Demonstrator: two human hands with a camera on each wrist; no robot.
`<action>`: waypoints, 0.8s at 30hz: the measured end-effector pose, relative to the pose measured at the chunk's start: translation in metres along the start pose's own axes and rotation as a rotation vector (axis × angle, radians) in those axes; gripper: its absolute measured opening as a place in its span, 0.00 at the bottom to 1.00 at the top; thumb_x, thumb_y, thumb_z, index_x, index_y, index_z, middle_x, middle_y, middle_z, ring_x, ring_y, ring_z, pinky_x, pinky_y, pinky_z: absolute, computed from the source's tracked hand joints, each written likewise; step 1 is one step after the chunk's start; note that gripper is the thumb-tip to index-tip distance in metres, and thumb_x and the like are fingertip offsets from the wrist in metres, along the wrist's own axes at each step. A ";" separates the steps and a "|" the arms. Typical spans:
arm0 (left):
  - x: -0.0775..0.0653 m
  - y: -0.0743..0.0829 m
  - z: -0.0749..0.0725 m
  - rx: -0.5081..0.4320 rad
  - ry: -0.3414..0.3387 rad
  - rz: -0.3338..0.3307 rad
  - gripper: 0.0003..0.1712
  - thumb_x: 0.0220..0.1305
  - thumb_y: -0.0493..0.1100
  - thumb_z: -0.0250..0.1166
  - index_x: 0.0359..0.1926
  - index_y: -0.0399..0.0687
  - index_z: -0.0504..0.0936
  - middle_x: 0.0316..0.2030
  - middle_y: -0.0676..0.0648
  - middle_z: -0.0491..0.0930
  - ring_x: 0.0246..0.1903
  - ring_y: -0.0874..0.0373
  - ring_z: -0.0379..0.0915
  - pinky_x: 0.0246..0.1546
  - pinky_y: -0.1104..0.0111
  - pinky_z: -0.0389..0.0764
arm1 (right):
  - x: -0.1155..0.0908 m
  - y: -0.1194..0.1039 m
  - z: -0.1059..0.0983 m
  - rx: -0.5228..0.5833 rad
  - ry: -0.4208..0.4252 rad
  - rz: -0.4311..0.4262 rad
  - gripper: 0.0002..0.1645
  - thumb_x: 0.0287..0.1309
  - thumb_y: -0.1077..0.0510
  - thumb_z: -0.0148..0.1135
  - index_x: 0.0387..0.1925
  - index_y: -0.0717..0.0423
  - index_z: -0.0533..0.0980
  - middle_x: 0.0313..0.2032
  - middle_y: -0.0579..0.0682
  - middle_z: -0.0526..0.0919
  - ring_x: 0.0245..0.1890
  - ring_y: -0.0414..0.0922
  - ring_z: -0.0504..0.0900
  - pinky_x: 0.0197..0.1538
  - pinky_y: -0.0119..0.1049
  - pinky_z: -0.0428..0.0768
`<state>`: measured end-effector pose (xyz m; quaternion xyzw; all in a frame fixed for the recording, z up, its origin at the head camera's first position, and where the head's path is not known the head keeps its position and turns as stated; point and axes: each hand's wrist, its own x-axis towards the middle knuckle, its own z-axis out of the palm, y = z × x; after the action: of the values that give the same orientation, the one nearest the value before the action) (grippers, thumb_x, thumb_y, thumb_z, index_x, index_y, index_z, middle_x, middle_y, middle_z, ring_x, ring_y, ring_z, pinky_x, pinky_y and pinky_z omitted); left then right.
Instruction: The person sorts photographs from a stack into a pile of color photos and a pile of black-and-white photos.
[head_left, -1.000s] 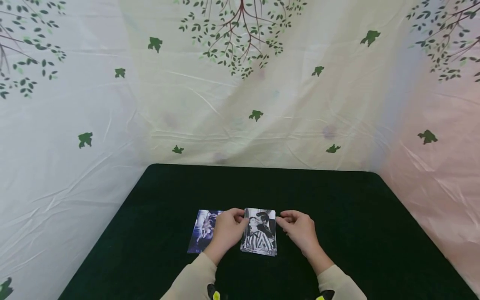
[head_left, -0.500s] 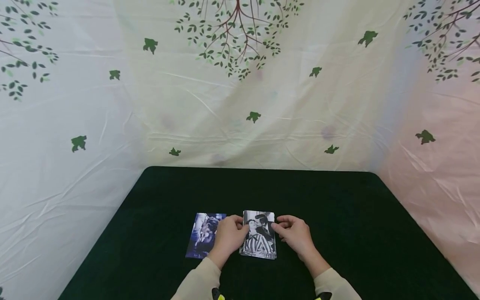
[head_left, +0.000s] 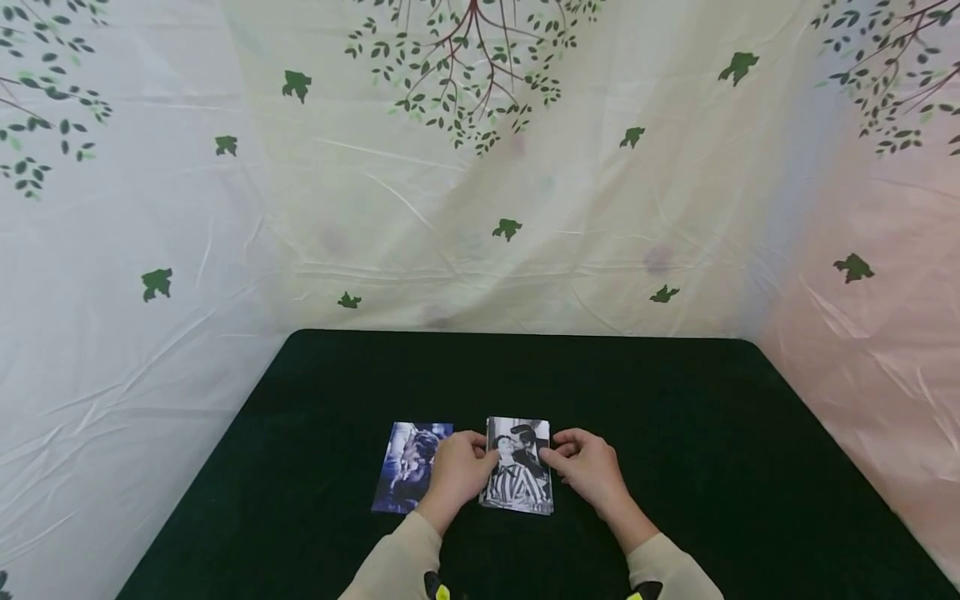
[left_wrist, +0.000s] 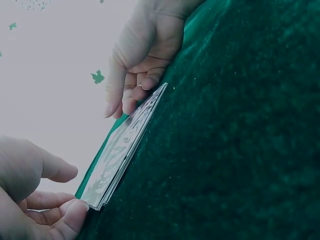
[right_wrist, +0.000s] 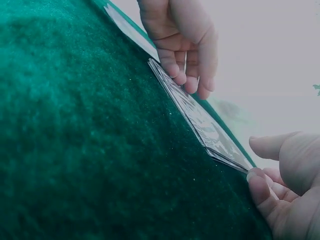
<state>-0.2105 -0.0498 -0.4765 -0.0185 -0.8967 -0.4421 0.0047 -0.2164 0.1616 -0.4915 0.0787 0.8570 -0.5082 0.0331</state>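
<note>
Currently, the stack of photo cards (head_left: 519, 477) is lying face up on the dark green cloth (head_left: 675, 408), between both hands, its top card showing a black-and-white picture of two people. Edges are running slightly uneven; loose layers are showing at the near side in the wrist views. Left hand (head_left: 459, 468) is staying half-curled, fingertips touching the stack's left edge, thumb standing raised and apart from the fingers, so it's bracing rather than gripping. Right hand (head_left: 591, 467) is mirroring that on the right edge: fingers bent, tips touching, thumb spread, nothing pinched. Blue-purple card (head_left: 405, 473) is lying left of the stack, left hand covering part of its right side. Pale sleeves (head_left: 401, 554) are covering both forearms. Printed backdrop (head_left: 420, 200) is hanging behind the cloth, showing leafy branches and green birds.
</note>
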 end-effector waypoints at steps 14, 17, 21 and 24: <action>0.000 0.000 0.002 0.028 -0.031 -0.006 0.14 0.55 0.40 0.71 0.42 0.38 0.85 0.27 0.51 0.77 0.27 0.60 0.71 0.26 0.67 0.74 | -0.001 -0.002 0.005 -0.188 -0.007 -0.042 0.31 0.47 0.47 0.74 0.52 0.57 0.77 0.29 0.45 0.80 0.26 0.41 0.76 0.30 0.36 0.73; 0.000 0.000 0.002 0.041 -0.035 -0.011 0.15 0.54 0.39 0.72 0.43 0.37 0.85 0.28 0.50 0.78 0.28 0.59 0.71 0.27 0.66 0.74 | -0.002 -0.003 0.005 -0.210 -0.014 -0.050 0.32 0.47 0.48 0.74 0.53 0.57 0.77 0.29 0.44 0.80 0.27 0.41 0.75 0.30 0.36 0.73; 0.000 0.000 0.002 0.045 -0.045 -0.021 0.17 0.53 0.40 0.73 0.44 0.37 0.84 0.29 0.50 0.78 0.29 0.58 0.71 0.28 0.66 0.75 | -0.003 -0.002 0.005 -0.215 -0.020 -0.065 0.32 0.48 0.49 0.74 0.53 0.56 0.76 0.30 0.44 0.79 0.27 0.41 0.75 0.30 0.36 0.73; 0.000 -0.001 0.002 0.040 -0.049 -0.023 0.19 0.52 0.39 0.74 0.45 0.37 0.84 0.29 0.50 0.78 0.29 0.58 0.72 0.29 0.65 0.75 | -0.003 -0.002 0.005 -0.209 -0.023 -0.070 0.31 0.48 0.49 0.74 0.53 0.56 0.76 0.30 0.45 0.79 0.27 0.41 0.75 0.30 0.36 0.73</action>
<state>-0.2110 -0.0491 -0.4787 -0.0187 -0.9055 -0.4234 -0.0220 -0.2140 0.1555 -0.4915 0.0391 0.9071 -0.4177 0.0331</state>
